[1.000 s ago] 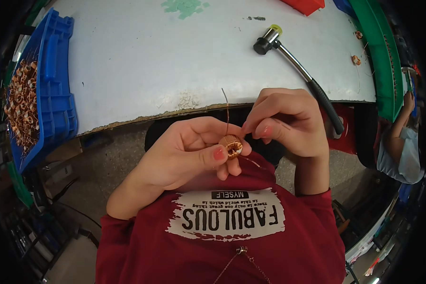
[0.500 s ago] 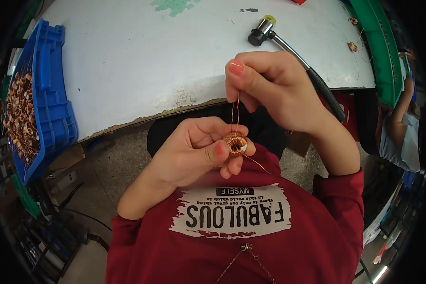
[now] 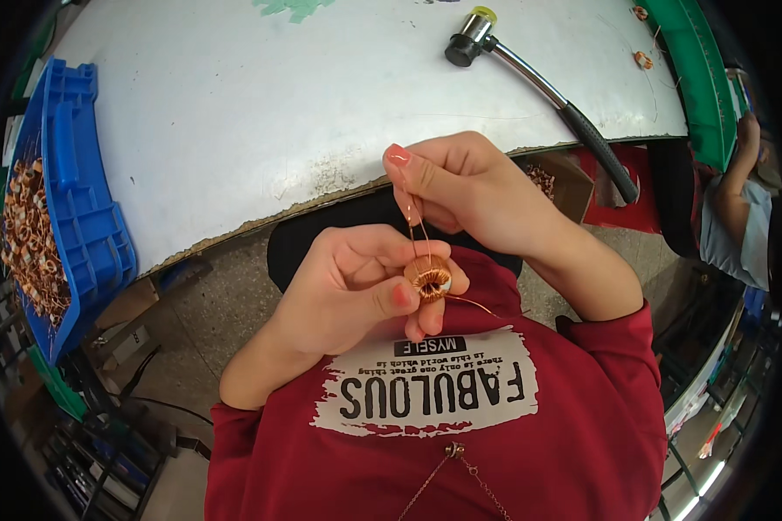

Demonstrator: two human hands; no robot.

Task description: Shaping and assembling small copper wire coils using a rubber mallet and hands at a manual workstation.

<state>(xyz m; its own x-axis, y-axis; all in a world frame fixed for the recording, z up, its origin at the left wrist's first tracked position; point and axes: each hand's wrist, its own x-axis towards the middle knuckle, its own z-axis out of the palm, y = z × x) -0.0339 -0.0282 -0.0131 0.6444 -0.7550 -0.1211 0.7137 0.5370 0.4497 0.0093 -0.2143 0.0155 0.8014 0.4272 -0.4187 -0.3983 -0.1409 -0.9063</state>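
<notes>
A small ring-shaped coil [image 3: 429, 281] wound with copper wire is pinched between the thumb and fingers of my left hand [image 3: 347, 282], in front of my chest. Two strands of copper wire [image 3: 419, 237] run up from the coil to my right hand [image 3: 478, 187]. There my thumb and index finger close on the wire, just above and right of the coil. A loose wire end sticks out from the coil's right side, over my red shirt. Part of the coil's rim is hidden behind my left fingertips.
A white worktable [image 3: 261, 113] lies ahead, its front edge worn. On it rests a mallet [image 3: 530, 82], its handle overhanging the edge. A blue bin [image 3: 82, 200] full of coils stands left, a green tray [image 3: 695, 78] right, near two loose coils. A co-worker's arm [image 3: 738, 165] shows far right.
My right hand has come down and slightly left, nearer the coil, so the wire between the hands is shorter. The left hand still grips the coil. The whole view has shifted a little.
</notes>
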